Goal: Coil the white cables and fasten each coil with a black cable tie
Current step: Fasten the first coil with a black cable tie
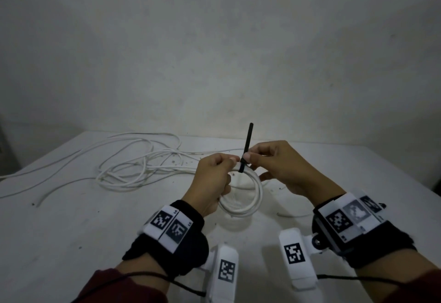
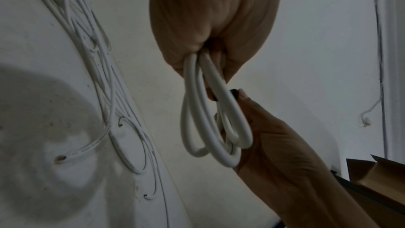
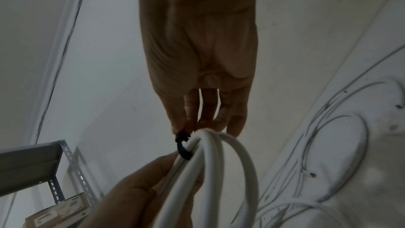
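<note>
A small coil of white cable [image 1: 250,197] hangs above the table between both hands. My left hand [image 1: 214,178] grips the coil's top left, fingers curled round its loops [image 2: 206,110]. A black cable tie [image 1: 247,147] is wrapped round the coil's top, its loose tail pointing straight up. My right hand [image 1: 269,161] pinches the tie at its head between thumb and forefinger. In the right wrist view the tie [image 3: 183,146] loops round the white strands [image 3: 210,171] just under my fingertips [image 3: 181,126]. In the left wrist view the tie's head [image 2: 234,93] shows beside the right thumb.
A loose tangle of white cable [image 1: 133,161] sprawls over the white table [image 1: 71,231] at the back left, with strands trailing off the left edge. A short cable scrap [image 1: 293,215] lies right of the coil. A metal shelf [image 3: 43,166] and a cardboard box [image 2: 377,179] stand beside the table.
</note>
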